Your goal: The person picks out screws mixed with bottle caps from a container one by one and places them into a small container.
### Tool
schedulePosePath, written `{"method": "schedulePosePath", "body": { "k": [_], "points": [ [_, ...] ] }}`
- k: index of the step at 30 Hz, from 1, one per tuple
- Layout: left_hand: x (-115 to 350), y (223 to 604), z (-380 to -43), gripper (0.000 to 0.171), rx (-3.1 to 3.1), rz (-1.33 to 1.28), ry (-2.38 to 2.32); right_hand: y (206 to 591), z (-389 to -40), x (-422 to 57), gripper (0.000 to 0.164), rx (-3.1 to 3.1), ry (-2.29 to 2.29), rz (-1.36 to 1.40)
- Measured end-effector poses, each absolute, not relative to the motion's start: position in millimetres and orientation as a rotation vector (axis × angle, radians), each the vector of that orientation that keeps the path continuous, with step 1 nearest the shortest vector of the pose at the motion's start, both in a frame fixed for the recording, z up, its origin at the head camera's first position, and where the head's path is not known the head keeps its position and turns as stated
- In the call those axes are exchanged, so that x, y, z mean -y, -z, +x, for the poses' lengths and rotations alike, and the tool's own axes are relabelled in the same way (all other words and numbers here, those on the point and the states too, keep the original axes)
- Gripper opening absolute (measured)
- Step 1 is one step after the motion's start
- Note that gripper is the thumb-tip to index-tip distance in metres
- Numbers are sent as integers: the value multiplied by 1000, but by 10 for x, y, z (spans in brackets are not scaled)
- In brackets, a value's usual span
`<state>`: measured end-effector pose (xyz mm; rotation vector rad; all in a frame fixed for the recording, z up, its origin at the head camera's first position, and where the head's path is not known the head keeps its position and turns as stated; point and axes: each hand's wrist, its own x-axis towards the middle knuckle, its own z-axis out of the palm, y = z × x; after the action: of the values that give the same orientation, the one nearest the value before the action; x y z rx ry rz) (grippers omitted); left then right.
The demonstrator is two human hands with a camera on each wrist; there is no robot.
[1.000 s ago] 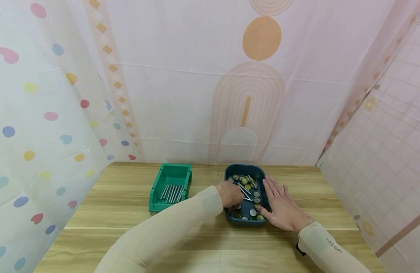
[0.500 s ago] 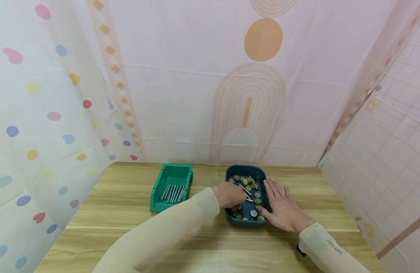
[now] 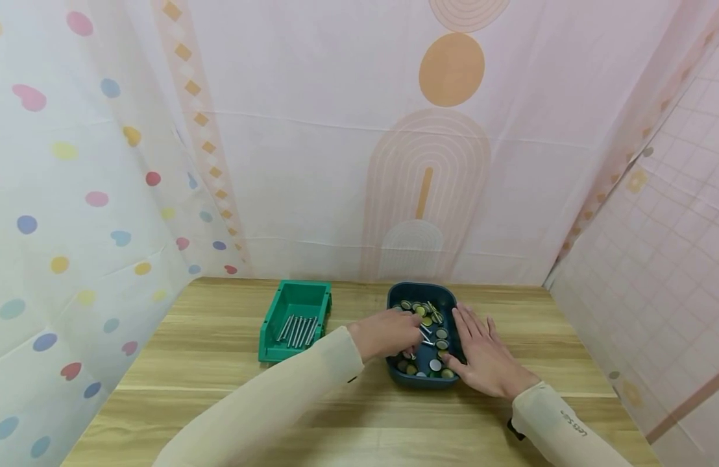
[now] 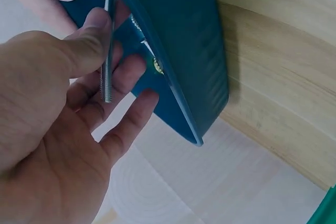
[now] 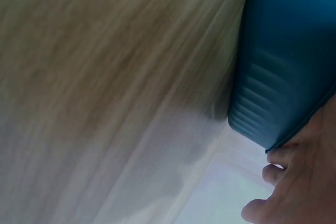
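Note:
My left hand (image 3: 387, 332) is over the left side of a dark blue tray (image 3: 422, 383). Between thumb and fingers it pinches a silver bolt (image 4: 108, 51), round head up and threaded end down in the left wrist view. Several metal bottle caps (image 3: 442, 333), gold and silver, lie scattered in the tray, with a few loose bolts (image 3: 427, 340) among them. My right hand (image 3: 485, 355) rests along the tray's right rim, fingers extended, thumb at the near right part of the rim.
A green bin (image 3: 301, 295) stands left of the blue tray, holding several bolts (image 3: 298, 332) laid side by side. Both sit on a wooden table (image 3: 359, 428). Patterned cloth (image 3: 313, 194) hangs behind the table and along its sides.
My left hand has drawn slightly up and left within the tray, and a bolt now shows in its grip. The right hand stays in place on the rim.

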<state>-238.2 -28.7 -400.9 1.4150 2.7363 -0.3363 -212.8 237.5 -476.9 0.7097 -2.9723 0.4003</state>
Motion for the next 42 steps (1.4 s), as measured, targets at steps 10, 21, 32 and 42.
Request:
{"method": "schedulePosePath", "body": {
  "k": [10, 21, 32, 42],
  "points": [
    [424, 4015, -2382, 23, -2824, 1354, 242, 4757, -2144, -2384, 96, 2987, -401, 696],
    [649, 3937, -2304, 16, -2990, 1247, 56, 4760, -2141, -2385, 97, 2981, -398, 689],
    [936, 3920, -2240, 15, -3093, 1064, -292, 4770, -2135, -2379, 97, 2957, -388, 696],
    [1231, 3960, -2219, 13, -3135, 913, -622, 4756, -2120, -2373, 97, 2971, -398, 694]
  ]
}}
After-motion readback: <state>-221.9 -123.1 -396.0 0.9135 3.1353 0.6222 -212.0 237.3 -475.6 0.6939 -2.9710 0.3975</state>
